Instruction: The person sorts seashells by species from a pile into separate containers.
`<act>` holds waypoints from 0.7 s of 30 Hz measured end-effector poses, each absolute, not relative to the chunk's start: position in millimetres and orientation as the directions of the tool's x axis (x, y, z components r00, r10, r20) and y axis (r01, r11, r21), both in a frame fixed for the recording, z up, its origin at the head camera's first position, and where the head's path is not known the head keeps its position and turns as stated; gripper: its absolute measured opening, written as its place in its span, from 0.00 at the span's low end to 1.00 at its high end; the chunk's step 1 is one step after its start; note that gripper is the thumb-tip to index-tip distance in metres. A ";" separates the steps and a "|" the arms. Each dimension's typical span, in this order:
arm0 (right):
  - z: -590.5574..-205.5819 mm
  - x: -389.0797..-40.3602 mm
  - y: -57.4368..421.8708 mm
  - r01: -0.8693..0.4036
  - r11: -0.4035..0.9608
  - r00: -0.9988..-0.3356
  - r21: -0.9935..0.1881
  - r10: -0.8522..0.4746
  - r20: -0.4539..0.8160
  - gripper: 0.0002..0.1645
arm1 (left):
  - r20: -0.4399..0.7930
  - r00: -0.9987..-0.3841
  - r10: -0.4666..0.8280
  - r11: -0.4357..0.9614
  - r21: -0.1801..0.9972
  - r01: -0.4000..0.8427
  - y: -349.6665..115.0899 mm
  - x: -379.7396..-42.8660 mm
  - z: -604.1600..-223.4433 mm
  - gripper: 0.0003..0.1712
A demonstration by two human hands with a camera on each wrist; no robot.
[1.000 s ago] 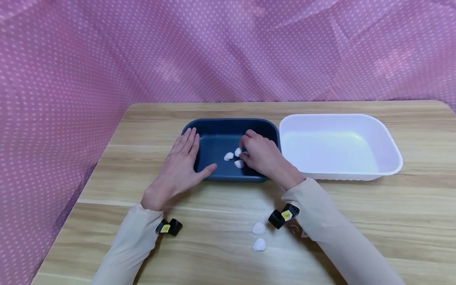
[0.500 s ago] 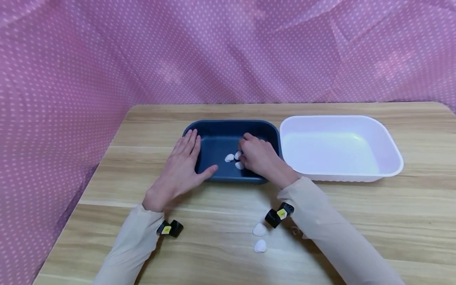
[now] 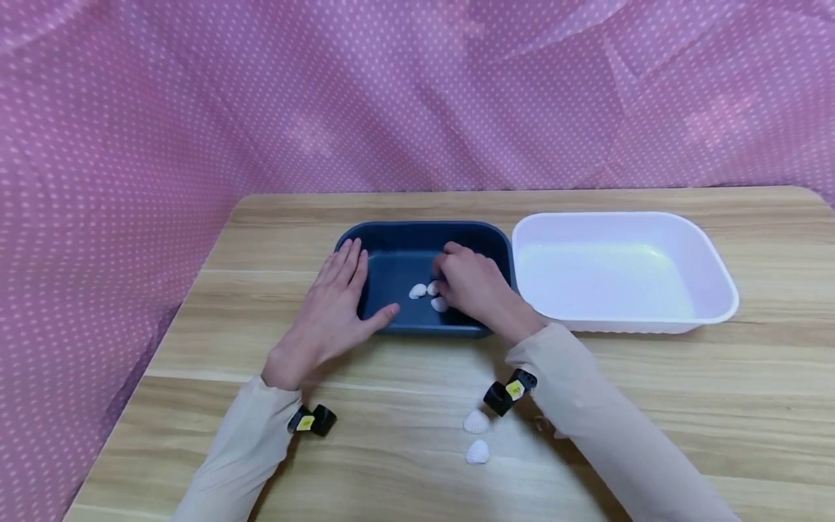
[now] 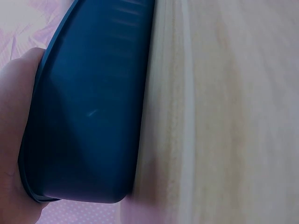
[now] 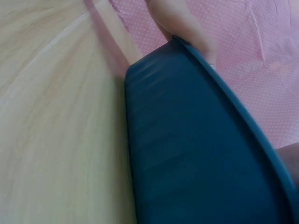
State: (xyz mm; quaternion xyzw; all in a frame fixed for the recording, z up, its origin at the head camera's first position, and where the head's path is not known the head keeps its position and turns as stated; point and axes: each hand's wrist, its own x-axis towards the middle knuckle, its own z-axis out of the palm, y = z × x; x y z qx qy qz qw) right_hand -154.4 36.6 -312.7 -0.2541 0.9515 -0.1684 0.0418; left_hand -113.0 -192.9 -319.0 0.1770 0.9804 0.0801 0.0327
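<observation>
In the navy tray (image 3: 394, 270), white seashells (image 3: 417, 291) sit by the right hand (image 3: 476, 286) — fingers curled, can't tell if it's pinching one. Probably light, stiff, chippable: pinch edges. Left hand (image 3: 328, 303) lies straight-fingered over the tray.

Looks like a curtained recording setup — wood-grain table (image 3: 391, 413), pink dotted cloth (image 3: 417, 94) behind and at left — two wrist-worn cameras (image 3: 499, 398).

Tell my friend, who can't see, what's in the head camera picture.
A right hand reaches among white shells in a dark blue tray; the left hand rests over one end. A white tray sits alongside; more shells lie on the table.
</observation>
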 end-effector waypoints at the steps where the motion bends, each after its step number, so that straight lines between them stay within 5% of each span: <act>1: -310.6 -153.3 38.7 -0.471 0.810 -0.869 -0.348 -0.493 0.028 0.10 | -0.038 -0.935 0.351 0.925 0.169 0.341 -192.8 -113.0 -318.8 0.59; 10: -287.0 -129.1 66.0 -0.546 0.753 -0.838 -0.368 -0.481 0.260 0.08 | -0.055 -0.940 0.338 0.931 0.168 0.325 -192.4 -114.0 -318.0 0.59; 21: -289.4 -73.9 95.2 -0.661 0.648 -0.749 -0.379 -0.536 0.390 0.07 | -0.043 -0.940 0.339 0.930 0.162 0.329 -192.4 -113.2 -319.9 0.59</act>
